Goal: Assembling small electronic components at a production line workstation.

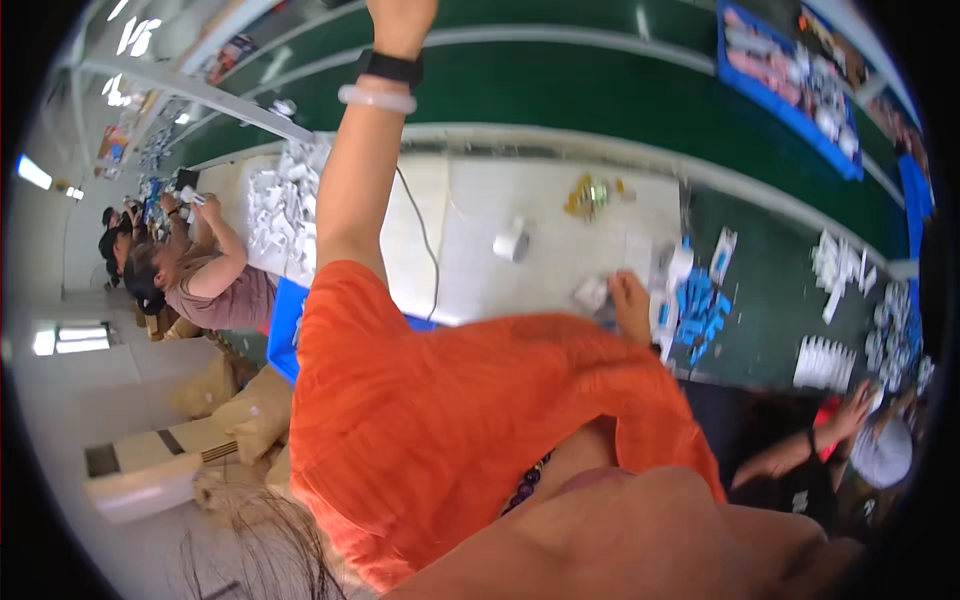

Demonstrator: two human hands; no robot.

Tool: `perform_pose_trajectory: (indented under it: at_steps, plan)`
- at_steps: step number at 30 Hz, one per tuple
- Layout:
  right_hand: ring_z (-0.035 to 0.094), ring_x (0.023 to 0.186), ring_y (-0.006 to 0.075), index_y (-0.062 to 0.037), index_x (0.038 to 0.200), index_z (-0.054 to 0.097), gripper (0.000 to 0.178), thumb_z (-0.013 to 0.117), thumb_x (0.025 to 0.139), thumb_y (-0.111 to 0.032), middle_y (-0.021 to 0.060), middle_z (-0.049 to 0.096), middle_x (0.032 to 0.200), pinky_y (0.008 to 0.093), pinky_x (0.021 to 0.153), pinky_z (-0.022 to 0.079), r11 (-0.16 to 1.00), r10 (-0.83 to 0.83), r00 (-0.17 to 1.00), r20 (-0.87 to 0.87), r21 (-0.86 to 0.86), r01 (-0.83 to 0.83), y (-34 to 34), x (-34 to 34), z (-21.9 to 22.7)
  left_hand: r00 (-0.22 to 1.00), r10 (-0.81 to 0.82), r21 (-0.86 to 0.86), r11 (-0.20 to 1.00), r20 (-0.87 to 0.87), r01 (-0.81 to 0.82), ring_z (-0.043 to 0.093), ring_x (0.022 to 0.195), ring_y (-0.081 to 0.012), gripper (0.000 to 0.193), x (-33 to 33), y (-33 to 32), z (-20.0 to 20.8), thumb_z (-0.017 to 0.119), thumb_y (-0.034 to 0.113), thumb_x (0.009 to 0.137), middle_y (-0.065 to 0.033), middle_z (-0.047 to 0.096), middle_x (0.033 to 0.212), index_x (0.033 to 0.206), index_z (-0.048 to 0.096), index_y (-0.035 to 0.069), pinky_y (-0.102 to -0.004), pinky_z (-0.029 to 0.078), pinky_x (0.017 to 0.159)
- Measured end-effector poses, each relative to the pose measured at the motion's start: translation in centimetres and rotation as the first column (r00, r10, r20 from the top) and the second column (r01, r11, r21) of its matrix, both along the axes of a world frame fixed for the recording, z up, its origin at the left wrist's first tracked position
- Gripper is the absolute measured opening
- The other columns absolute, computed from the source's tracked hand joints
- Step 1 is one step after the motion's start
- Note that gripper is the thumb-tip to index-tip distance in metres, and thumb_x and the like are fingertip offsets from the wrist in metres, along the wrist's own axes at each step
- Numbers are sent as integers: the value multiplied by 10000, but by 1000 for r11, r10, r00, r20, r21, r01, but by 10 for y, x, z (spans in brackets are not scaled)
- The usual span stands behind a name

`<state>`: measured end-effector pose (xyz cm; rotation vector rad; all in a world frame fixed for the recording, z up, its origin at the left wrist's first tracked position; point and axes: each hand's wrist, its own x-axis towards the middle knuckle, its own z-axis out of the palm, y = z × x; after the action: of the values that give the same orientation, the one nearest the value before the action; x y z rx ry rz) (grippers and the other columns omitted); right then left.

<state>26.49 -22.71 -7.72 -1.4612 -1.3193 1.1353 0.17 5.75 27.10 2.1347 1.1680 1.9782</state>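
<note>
Packet point(590, 293), small, pale, plastic-wrapped: lies on the white worktop point(560, 215) at its near edge, touching the fingers of the right hand point(630, 305), which rests on it with fingers curled; whether it is pinched or merely pressed cannot be told. Just to the right, on green belt point(770, 300): loose heap of blue-and-white packets point(700, 315), some overlapping. Farther back on the worktop: white roll of tape point(512, 240), a small gold-and-green cluster point(588, 195), a thin grey cable point(425, 240). Left hand point(400, 15): raised high, arm outstretched over the upper green conveyor point(600, 90), cut off by the frame edge, so its grip cannot be told; black wristband point(390, 68) and pale bangle point(377, 98) on the wrist. Handling note, as judgement: the packet looks light and slippery, best held flat by the fingertips and kept clear of the blue heap so pieces do not mix. Co-workers sit at left point(195, 270) and lower right point(850, 440).
</note>
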Motion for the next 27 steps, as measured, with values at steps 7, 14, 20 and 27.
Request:
perform_pose_trajectory:
  at_steps: [7, 14, 20, 27]
  plan:
    - [554, 723, 76, 21, 992, 610, 194, 560, 924, -153, 39, 636, 812, 223, 643, 443, 996, -49, 983, -177, -82, 35, 5, 5, -4, 857, -485, -758, 621, -172, 199, 620, 890, -259, 217, 25, -78, -298, 504, 44, 815, -127, 657, 972, 970, 654, 67, -339, 487, 788]
    - [573, 742, 70, 4, 1082, 641, 238, 567, 921, -155, 43, 668, 847, 205, 653, 445, 983, -73, 984, -163, -177, 43, 10, 11, 10, 886, -377, -829, 559, -269, -13, 592, 922, -335, 297, 58, -92, -368, 473, 67, 800, -161, 633, 992, 1036, 650, 94, -384, 471, 822]
    - [563, 729, 60, -2, 1071, 646, 230, 572, 919, -159, 43, 665, 834, 207, 631, 443, 986, -41, 992, -116, -165, 21, 22, 6, 9, 814, -395, -663, 748, -426, 16, 606, 856, -274, 268, 73, -75, -366, 493, 99, 832, -121, 645, 968, 1052, 645, 85, -361, 484, 749]
    - [561, 684, 51, 6, 991, 645, 187, 598, 905, -153, 33, 650, 777, 203, 597, 439, 975, -66, 989, -136, -220, 35, 29, 1, 15, 732, -475, -695, 719, -489, 2, 573, 940, -299, 201, 80, -68, -360, 561, 144, 781, -93, 612, 973, 962, 644, 113, -375, 471, 816]
